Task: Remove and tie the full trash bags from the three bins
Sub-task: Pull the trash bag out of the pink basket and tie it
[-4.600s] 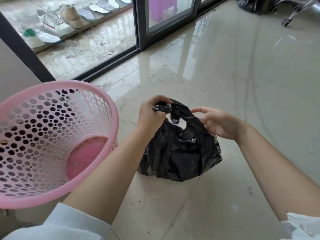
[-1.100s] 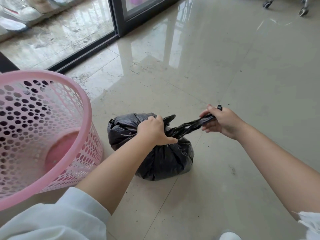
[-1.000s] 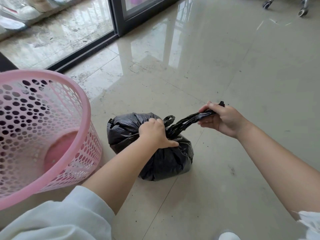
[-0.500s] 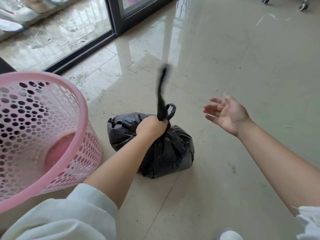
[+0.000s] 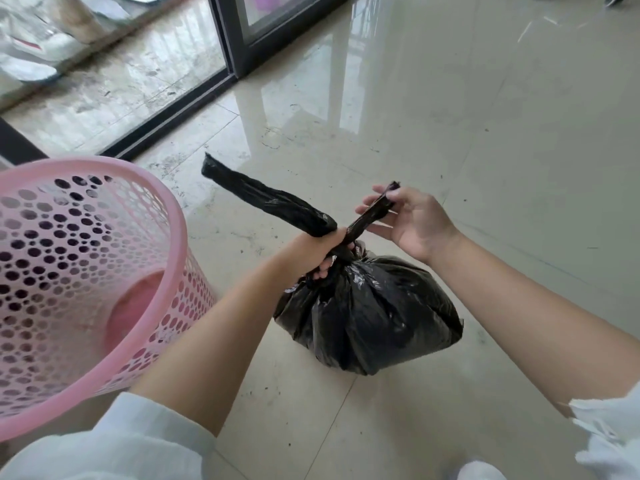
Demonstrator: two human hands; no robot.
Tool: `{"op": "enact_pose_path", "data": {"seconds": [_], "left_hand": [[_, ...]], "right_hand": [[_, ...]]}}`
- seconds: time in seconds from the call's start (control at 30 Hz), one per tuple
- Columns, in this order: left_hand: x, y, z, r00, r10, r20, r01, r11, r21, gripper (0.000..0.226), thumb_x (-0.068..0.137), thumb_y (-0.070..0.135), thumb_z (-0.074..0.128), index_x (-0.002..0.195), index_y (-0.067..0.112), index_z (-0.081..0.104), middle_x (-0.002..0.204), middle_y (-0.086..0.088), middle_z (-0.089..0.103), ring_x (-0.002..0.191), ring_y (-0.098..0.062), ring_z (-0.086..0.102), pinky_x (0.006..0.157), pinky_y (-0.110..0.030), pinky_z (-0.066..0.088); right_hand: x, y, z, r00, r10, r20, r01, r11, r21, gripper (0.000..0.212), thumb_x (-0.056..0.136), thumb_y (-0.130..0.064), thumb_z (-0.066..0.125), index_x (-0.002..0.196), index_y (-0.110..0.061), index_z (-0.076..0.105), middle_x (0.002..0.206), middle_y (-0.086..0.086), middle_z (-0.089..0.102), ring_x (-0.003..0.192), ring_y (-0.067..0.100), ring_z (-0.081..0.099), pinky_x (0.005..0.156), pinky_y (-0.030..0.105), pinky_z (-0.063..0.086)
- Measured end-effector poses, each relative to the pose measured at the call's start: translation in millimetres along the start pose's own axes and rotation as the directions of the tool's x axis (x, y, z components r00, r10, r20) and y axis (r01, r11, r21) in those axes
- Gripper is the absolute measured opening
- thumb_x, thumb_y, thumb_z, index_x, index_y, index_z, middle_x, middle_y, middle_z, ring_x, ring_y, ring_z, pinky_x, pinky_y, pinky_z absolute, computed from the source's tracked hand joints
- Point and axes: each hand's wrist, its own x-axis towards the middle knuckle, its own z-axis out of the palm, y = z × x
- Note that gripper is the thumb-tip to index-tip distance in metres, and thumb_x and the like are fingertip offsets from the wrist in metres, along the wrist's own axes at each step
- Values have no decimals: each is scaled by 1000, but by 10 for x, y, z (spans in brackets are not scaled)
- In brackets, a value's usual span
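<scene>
On the glossy tiled floor (image 5: 485, 116), at centre frame and slightly toward 5 o'clock, sits a full black trash bag (image 5: 370, 317), its top gathered into a neck. The left hand (image 5: 311, 252) is closed in a fist around that neck, fingers curled under the knot area. One twisted tail of the bag (image 5: 263, 199) sticks out of the fist toward 10 o'clock, free at its end. A second, thinner tail (image 5: 372, 213) runs from the fist toward 1 o'clock into the right hand (image 5: 412, 223), which pinches its end between thumb and fingers; the remaining fingers are loosely spread. The two tails cross at the fist. Whether the knot is fully tight cannot be told, as the fist covers it.

At 9 o'clock of the bag, just beside the left forearm, stands a pink perforated bin (image 5: 86, 271), tilted in view, with no bag in it; its pink bottom shows through the opening. The bin and the bag are apart, with the forearm between them.

At 11 o'clock a dark sliding door frame (image 5: 228, 39) runs across the floor. Beyond the glass, blurred shoes (image 5: 31, 43) lie on a ledge. White sleeves (image 5: 114, 445) show at the lower corners
</scene>
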Motion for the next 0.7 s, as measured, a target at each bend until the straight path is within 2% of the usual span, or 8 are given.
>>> {"op": "enact_pose_path", "data": {"seconds": [0.1, 0.2, 0.3, 0.37, 0.47, 0.57, 0.63, 0.7], "left_hand": [[-11, -9, 41, 998, -19, 61, 26, 992, -120, 36, 101, 24, 33, 73, 10, 52, 26, 4, 48, 23, -1, 42, 33, -10, 35], [-8, 7, 94, 993, 7, 114, 2, 997, -78, 36, 100, 21, 36, 67, 12, 48, 31, 7, 54, 27, 0, 44, 43, -10, 40], [0, 13, 43, 993, 113, 39, -118, 973, 196, 44, 100, 26, 36, 59, 16, 50, 33, 14, 53, 34, 1, 43, 51, -7, 39], [-10, -29, -17, 993, 113, 27, -116, 966, 232, 42, 100, 28, 36, 65, 14, 55, 43, 11, 56, 52, -6, 49, 60, -9, 39], [-37, -72, -92, 992, 37, 124, -22, 993, -114, 30, 101, 19, 35, 79, 14, 56, 69, 1, 55, 62, -11, 55, 66, -17, 45], [-48, -71, -192, 992, 26, 121, 37, 871, -490, 32, 100, 12, 33, 78, 13, 56, 60, 3, 64, 47, 0, 61, 51, -10, 51], [-54, -85, -209, 992, 30, 121, 40, 841, -539, 33, 100, 12, 33, 78, 13, 58, 56, 6, 68, 49, -1, 65, 51, -11, 53], [-64, -77, -168, 995, -2, 97, 54, 839, -542, 34, 100, 13, 33, 76, 14, 57, 62, 2, 67, 56, -7, 64, 52, -13, 52]], "right_hand": [[40, -46, -27, 956, 79, -283, 12, 952, 306, 31, 94, -6, 36, 65, -7, 45, 26, -3, 37, 24, 8, 41, 39, 15, 45], [13, -219, -93, 901, 152, -407, 28, 915, 403, 34, 89, -6, 31, 56, -12, 31, 22, -5, 20, 17, 9, 16, 34, 4, 19], [-82, -315, -104, 944, 95, -315, 30, 929, 369, 36, 88, -12, 33, 52, -14, 30, 27, -4, 20, 21, 10, 15, 35, 9, 17], [-182, -316, -27, 987, 40, -155, 9, 953, 304, 43, 90, -19, 34, 47, -14, 35, 30, -3, 24, 26, 11, 21, 39, 14, 23], [-310, -300, 47, 1000, 18, -9, -14, 955, 295, 49, 83, -21, 40, 35, -13, 41, 38, 0, 34, 34, 13, 35, 54, 24, 39], [-342, -192, 7, 992, 122, -30, -108, 950, 294, 54, 84, -17, 40, 31, -11, 41, 47, 4, 38, 40, 15, 42, 53, 25, 45], [-340, -55, -26, 967, 237, -91, -205, 940, 275, 62, 93, -16, 33, 32, -8, 39, 53, 8, 39, 30, 13, 40, 41, 15, 42], [-323, 62, -35, 939, 321, -128, -279, 923, 266, 52, 95, -13, 32, 44, -7, 37, 59, 9, 37, 23, 11, 36, 35, 10, 40]]}}
